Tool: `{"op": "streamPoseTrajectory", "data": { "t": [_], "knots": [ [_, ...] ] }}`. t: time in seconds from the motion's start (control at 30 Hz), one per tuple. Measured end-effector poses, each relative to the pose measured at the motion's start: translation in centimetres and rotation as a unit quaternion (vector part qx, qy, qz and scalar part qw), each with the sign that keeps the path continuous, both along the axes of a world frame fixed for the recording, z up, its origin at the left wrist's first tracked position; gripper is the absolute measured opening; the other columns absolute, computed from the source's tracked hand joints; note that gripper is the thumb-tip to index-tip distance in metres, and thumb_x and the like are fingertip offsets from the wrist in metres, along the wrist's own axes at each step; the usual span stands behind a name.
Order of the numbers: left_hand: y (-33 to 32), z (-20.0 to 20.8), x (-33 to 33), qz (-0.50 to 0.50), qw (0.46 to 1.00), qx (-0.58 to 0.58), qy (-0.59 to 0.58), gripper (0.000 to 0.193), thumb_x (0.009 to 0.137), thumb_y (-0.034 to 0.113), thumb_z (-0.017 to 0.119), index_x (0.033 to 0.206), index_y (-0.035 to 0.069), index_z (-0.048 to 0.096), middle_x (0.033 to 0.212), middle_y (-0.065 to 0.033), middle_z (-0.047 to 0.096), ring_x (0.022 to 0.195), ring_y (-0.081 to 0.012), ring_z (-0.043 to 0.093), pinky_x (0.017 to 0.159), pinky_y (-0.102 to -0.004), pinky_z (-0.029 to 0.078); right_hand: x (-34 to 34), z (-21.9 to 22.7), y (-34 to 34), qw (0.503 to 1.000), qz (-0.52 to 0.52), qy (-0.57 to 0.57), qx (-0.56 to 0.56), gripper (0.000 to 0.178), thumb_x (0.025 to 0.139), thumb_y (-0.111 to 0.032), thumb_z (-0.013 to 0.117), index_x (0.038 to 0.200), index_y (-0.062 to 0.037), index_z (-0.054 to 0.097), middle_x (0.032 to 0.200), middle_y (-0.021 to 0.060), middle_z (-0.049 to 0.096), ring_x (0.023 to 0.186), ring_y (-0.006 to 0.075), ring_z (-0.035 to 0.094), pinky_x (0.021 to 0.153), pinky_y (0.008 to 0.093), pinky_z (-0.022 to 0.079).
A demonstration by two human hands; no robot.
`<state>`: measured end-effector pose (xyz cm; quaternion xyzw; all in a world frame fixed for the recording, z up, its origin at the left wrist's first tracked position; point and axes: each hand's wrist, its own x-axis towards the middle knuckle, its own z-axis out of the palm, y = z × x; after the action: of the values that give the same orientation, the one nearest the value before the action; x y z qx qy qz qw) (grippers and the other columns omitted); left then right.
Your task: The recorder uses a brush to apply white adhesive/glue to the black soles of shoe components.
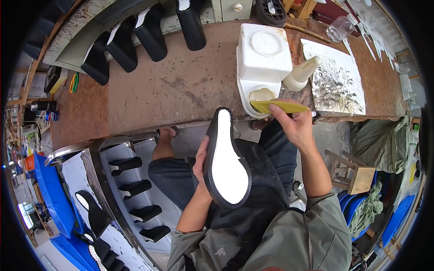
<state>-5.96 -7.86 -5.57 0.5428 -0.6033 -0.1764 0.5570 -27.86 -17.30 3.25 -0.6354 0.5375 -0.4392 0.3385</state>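
My left hand grips a black wedge shoe sole from its left side. The sole is tilted up over my lap, with its white inner face towards me and a raised black rim around it. In my right hand is a flat yellow-green scraper, pinched between thumb and fingers. Its left end lies over the round mouth of a white glue dispenser at the bench's front edge. Whether the scraper touches that mouth, I cannot tell. Both hands are closed on what they hold.
Several black wedge soles stand along the back of the brown bench. More wedge soles sit on a rack at the left. A cream cone-shaped bottle and a stained paper sheet are right of the dispenser. A wooden stool stands at right.
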Motion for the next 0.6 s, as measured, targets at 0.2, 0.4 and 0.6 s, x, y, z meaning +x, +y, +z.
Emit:
{"op": "streamPoseTrajectory", "data": {
  "t": [0.2, 0.4, 0.6],
  "knots": [
    [0.1, 0.3, 0.6, -0.004, 0.99, -0.109, -0.092, 0.064, 0.068, 0.005, 0.081, 0.121, -0.01, 0.047, 0.127, -0.0278, 0.048, 0.113, -0.0299, 0.056, 0.092, -0.035, 0.049, -1.6, 0.4, 0.4, 0.974, -0.064, -0.188, 0.108, 0.012, 0.084, -0.006, 0.067, 0.09, 0.004, 0.067, 0.07, 0.0028, 0.064, 0.053, 0.0068, 0.055, 0.047, 0.0217, 0.044],
    [1.9, 1.2, 1.1, -0.027, 0.991, -0.069, -0.113, 0.08, 0.074, 0.009, 0.077, 0.137, -0.007, 0.031, 0.137, -0.0205, 0.04, 0.12, -0.0258, 0.05, 0.101, -0.0315, 0.041, -0.1, 7.6, 5.0, 0.955, 0.008, -0.268, 0.128, 0.015, 0.082, -0.007, 0.069, 0.091, 0.0053, 0.066, 0.073, 0.0055, 0.065, 0.06, 0.0072, 0.056, 0.053, 0.0202, 0.044],
    [5.4, 0.9, 2.6, -0.046, 0.976, -0.118, -0.178, 0.085, 0.079, 0.022, 0.074, 0.143, 0.002, 0.022, 0.139, -0.0222, 0.036, 0.125, -0.0316, 0.045, 0.101, -0.035, 0.041, 2.7, 10.7, 5.7, 0.979, 0.079, -0.19, -0.011, 0.015, 0.081, -0.002, 0.068, 0.093, 0.0059, 0.065, 0.084, 0.0107, 0.067, 0.07, 0.0106, 0.061, 0.062, 0.021, 0.047]
  ]
}}
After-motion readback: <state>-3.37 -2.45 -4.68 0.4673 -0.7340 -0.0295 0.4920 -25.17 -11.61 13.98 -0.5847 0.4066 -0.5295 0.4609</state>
